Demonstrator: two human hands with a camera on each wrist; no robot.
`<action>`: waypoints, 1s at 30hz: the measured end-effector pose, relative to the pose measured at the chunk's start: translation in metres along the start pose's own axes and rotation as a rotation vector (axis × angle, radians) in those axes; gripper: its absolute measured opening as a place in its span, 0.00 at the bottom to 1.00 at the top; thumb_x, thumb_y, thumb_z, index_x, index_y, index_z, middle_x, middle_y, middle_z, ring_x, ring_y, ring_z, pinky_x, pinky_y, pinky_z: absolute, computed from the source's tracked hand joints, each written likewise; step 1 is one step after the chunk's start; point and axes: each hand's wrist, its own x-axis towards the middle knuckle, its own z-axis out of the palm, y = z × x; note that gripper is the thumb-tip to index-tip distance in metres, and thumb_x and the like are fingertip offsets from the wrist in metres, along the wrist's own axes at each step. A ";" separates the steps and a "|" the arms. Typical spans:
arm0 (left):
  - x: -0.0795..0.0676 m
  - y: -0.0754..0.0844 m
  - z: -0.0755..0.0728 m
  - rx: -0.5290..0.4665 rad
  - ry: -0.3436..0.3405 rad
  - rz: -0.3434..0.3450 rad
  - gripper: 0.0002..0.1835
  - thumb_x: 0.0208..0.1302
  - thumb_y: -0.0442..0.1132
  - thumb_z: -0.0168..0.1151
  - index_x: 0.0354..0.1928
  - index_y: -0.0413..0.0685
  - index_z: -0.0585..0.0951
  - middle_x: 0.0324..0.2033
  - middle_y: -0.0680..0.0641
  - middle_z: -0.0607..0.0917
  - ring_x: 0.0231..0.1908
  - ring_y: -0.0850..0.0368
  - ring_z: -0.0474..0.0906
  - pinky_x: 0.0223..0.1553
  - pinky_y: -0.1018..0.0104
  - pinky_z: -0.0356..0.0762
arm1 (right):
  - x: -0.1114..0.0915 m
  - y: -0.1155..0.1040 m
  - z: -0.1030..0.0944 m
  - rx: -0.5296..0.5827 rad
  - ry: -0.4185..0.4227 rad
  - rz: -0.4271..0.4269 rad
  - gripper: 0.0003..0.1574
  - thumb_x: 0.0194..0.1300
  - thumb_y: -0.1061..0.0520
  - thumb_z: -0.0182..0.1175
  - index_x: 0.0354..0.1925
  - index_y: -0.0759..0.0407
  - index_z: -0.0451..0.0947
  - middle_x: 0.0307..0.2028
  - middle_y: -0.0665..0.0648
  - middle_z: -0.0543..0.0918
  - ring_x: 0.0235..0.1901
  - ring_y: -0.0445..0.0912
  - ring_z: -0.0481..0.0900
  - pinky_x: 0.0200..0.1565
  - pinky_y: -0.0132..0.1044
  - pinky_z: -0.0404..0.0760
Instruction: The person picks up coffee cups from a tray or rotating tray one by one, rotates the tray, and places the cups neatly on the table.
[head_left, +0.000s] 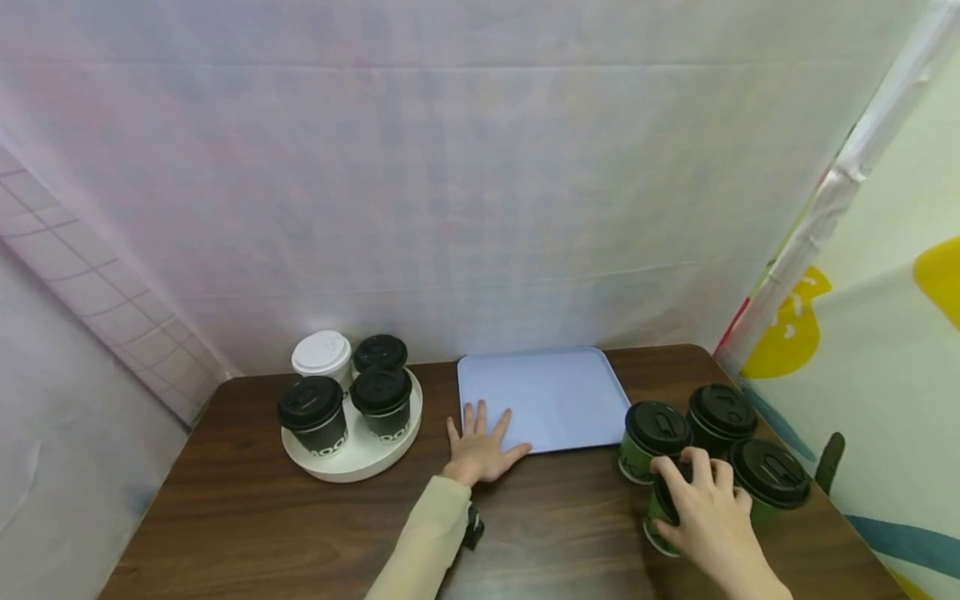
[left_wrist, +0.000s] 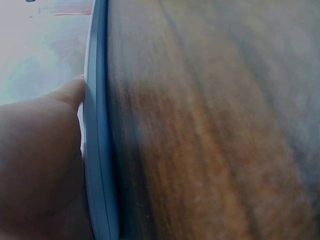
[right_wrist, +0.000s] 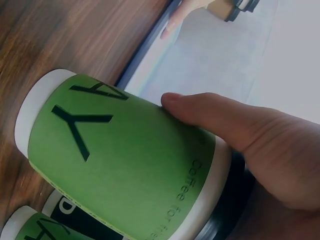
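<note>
My right hand grips a green paper coffee cup with a black lid, the front one of a group at the table's right side. Its thumb presses the sleeve, while the fingers bend over the lid and partly hide it. Close around it stand a green cup, a dark cup and another green cup, all black-lidded. My left hand lies with fingers spread on the near left corner of a pale blue rectangular tray; its thumb lies along the near rim.
At the left, a round white tray carries a white cup and three black-lidded dark cups. The brown wooden table ends at a pale curtain behind. A patterned cloth hangs at the right edge.
</note>
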 end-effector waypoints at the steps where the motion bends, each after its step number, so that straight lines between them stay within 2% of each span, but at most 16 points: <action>1: 0.000 0.000 0.000 -0.003 0.001 -0.001 0.43 0.72 0.73 0.46 0.82 0.65 0.56 0.84 0.37 0.45 0.83 0.34 0.35 0.79 0.28 0.34 | 0.000 0.000 0.000 -0.006 0.000 0.000 0.46 0.38 0.47 0.87 0.54 0.46 0.75 0.55 0.69 0.72 0.53 0.75 0.72 0.32 0.68 0.78; 3: -0.001 -0.001 0.000 -0.017 0.017 0.005 0.43 0.71 0.73 0.47 0.82 0.64 0.58 0.83 0.36 0.47 0.83 0.33 0.37 0.78 0.27 0.36 | -0.001 -0.001 0.001 -0.014 0.001 -0.001 0.46 0.37 0.47 0.87 0.54 0.46 0.74 0.55 0.68 0.72 0.53 0.74 0.72 0.37 0.71 0.77; 10: -0.001 -0.002 0.002 -0.006 0.014 0.006 0.43 0.71 0.73 0.47 0.82 0.64 0.58 0.83 0.36 0.47 0.83 0.33 0.38 0.78 0.27 0.36 | -0.004 -0.004 0.004 -0.017 0.036 0.006 0.48 0.36 0.47 0.88 0.55 0.49 0.75 0.55 0.71 0.72 0.55 0.73 0.72 0.42 0.73 0.77; 18: -0.001 -0.001 -0.001 0.000 0.023 0.009 0.43 0.71 0.73 0.46 0.82 0.63 0.58 0.83 0.36 0.47 0.83 0.33 0.38 0.78 0.27 0.37 | -0.006 -0.006 0.006 -0.019 0.071 0.019 0.53 0.35 0.48 0.88 0.60 0.53 0.75 0.57 0.75 0.72 0.57 0.73 0.71 0.50 0.80 0.69; 30: -0.001 -0.001 -0.001 -0.003 0.028 0.015 0.44 0.71 0.75 0.45 0.82 0.63 0.59 0.83 0.36 0.48 0.83 0.32 0.38 0.78 0.27 0.37 | -0.008 -0.008 0.005 -0.002 0.055 0.039 0.58 0.38 0.44 0.86 0.67 0.51 0.72 0.65 0.74 0.69 0.62 0.72 0.67 0.54 0.83 0.65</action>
